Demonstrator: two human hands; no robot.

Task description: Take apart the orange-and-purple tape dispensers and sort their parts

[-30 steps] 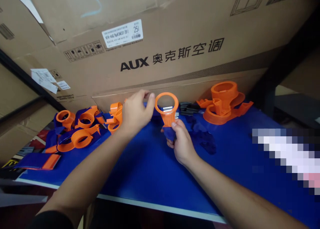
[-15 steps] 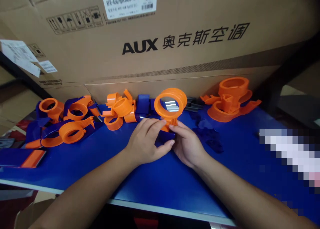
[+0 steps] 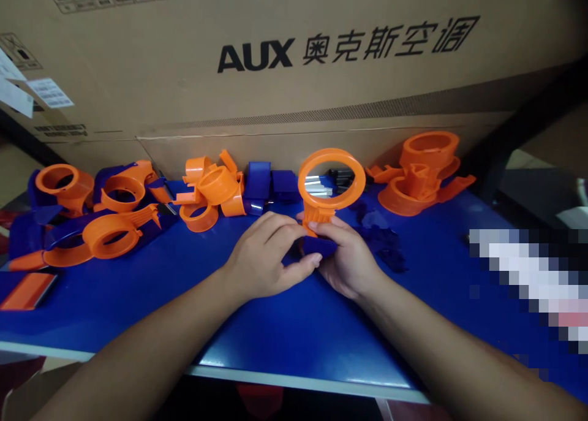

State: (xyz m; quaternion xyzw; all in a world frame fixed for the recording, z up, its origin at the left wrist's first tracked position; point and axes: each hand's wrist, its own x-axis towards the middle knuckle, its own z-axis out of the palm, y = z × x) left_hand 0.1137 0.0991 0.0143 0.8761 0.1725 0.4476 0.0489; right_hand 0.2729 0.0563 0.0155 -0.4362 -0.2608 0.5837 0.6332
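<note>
An orange tape dispenser body [image 3: 333, 154] stands upright between my hands, its large ring facing me and its narrow neck pointing down. My right hand [image 3: 353, 258] is closed round the neck, with the thumb on its front. A dark blue plastic piece [image 3: 318, 246] sits under the neck, between both hands. My left hand [image 3: 264, 255] pinches at this piece from the left, its thumb below and its fingers near the neck. The fingers hide how the blue and orange parts meet.
Orange-and-blue tape dispensers [image 3: 113, 234] lie at the left. Loose orange rings [image 3: 218, 185], blue pieces [image 3: 260, 179] and metal strips [image 3: 319, 188] stand along the back. Orange bodies [image 3: 416, 182] are piled at the right, before a large cardboard box [image 3: 184, 96]. Dark blue parts [image 3: 383, 243] lie on the blue table [image 3: 285, 341].
The orange body has turned so its ring faces me more squarely, and it sits slightly further right. The view has shifted a little. Both hands keep their hold.
</note>
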